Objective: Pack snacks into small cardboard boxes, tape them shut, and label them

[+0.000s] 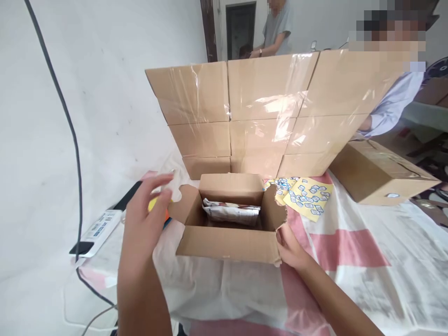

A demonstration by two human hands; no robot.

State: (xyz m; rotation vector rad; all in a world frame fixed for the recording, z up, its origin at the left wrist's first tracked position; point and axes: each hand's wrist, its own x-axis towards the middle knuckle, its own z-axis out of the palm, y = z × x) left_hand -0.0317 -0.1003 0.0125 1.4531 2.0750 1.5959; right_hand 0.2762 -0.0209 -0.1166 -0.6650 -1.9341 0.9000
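An open cardboard box (227,243) stands on the cloth-covered table with its flaps spread. Inside lie some flat white packets (233,214), their kind not clear. My left hand (145,217) hovers just left of the box, near its left flap, thumb and fingers apart and holding nothing. A yellow and orange object (159,212) shows partly behind those fingers. My right hand (290,245) grips the box at its front right corner, with some fingers hidden behind the torn right flap.
Stacked, film-wrapped cartons (262,98) rise behind the box. Yellow sticker sheets (310,198) lie at right, before another closed carton (388,175). A power strip (100,231) and black cable (75,140) sit by the left wall. Two people are beyond the cartons.
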